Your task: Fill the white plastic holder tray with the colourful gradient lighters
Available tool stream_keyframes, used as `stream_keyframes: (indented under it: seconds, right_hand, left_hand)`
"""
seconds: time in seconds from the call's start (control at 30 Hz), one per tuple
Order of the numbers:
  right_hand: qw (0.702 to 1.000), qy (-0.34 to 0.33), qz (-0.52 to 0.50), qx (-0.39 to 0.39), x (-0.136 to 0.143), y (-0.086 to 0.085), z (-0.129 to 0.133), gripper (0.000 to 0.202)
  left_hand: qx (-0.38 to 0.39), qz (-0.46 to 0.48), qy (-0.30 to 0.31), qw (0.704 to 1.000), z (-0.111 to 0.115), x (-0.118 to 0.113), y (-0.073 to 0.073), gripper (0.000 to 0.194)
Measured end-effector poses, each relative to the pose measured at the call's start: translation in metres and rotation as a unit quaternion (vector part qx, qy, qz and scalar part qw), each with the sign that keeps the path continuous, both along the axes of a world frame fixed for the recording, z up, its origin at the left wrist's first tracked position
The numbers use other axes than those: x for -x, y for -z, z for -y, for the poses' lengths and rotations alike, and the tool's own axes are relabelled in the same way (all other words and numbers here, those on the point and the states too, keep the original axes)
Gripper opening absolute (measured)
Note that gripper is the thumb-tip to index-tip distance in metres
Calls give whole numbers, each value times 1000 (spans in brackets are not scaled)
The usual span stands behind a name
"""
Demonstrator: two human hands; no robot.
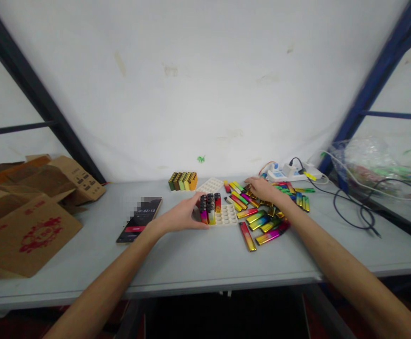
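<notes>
My left hand (184, 214) is closed around the left end of a white tray (229, 215) with square sockets, thumb in front and fingers behind. Several lighters (211, 215) with black tops stand upright in its left part; sockets on the right are bare. My right hand (262, 189) reaches into a spread of shiny lighters (262, 221) in gold, red, green, blue and purple. Its fingers are bent down and together on a lighter at the far side of the heap, and the fingertips are partly hidden.
Behind the tray lies another white socketed tray (209, 185), beside a block of upright lighters (183, 181). A phone (140, 220) lies on the left, near an opened cardboard box (32, 226). A power strip (293, 173), black cable (364, 221) and plastic bag (371, 160) occupy the right.
</notes>
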State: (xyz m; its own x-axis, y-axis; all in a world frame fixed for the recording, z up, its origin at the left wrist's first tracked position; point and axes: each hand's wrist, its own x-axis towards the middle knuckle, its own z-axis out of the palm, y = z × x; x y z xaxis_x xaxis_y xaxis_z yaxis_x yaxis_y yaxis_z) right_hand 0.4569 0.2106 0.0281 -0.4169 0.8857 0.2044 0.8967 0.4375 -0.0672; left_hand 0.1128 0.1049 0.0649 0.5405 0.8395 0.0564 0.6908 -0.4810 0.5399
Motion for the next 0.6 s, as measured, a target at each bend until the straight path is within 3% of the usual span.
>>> stream_keyframes:
  seconds: [0.37,0.6]
  right_hand:
    - [999,3,34,15,-10,1,-13,42]
    - [1000,13,17,10,-9,-3,-4,29]
  left_hand:
    - [5,2,6,1000,0,1,1,92]
    - [-1,-7,5,1000,-2,4,4,95]
